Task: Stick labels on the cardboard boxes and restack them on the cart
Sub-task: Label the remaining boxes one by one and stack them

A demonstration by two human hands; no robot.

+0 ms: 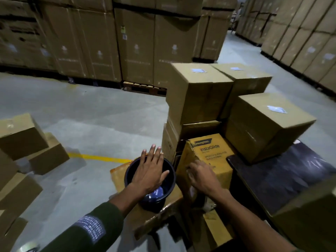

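Left hand (150,171), fingers spread flat, hovers over a dark bucket (169,180). Right hand (201,176) rests curled on the yellow box (209,151) printed "InstaGlide", beside labelled cardboard boxes (200,91) on the cart (291,179).

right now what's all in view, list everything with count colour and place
labelled boxes: three, brown, white label on top, stacked at centre right
printed box: one, yellow-orange, below that stack, under the right hand
bucket: one, dark blue, on a low carton at centre
loose boxes: several, brown, on the floor at left
stacked cartons: many, brown, along the back and right
floor line: one, yellow
left hand: open, over the bucket
right hand: fingers curled on the printed box
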